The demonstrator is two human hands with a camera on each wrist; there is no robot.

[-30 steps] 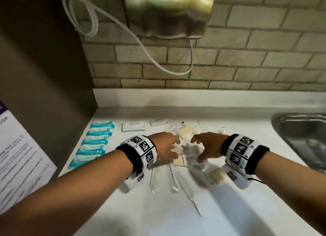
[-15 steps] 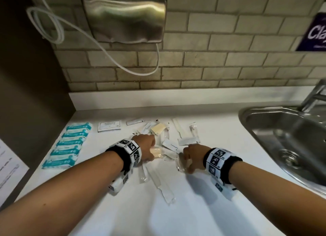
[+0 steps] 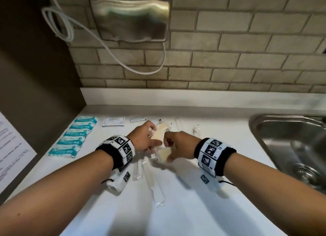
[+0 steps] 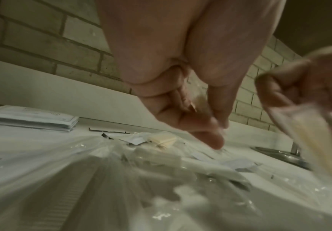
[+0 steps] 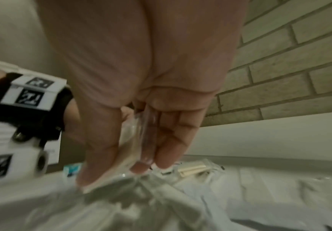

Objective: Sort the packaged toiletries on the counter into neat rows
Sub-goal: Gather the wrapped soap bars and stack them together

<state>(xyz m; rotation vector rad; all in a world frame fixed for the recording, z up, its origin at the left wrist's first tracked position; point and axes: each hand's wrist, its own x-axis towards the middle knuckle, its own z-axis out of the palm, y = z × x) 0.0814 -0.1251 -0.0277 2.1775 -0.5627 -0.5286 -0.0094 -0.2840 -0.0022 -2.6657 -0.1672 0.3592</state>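
Fingers (image 5: 167, 140) of right hand (image 3: 178, 145) curled round clear-wrapped cream packet (image 3: 165, 155), held just above white counter (image 3: 194, 209). Left hand (image 3: 142, 140) fingers (image 4: 202, 134) bent low among loose wrapped toiletries (image 3: 153, 179) at counter centre; grip on any item not discernible. Row of teal packets (image 3: 74, 137) aligned along left edge. Steel sink (image 3: 291, 147) located far right.

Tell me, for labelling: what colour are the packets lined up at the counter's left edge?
Teal and white packets; clearest in the head view.
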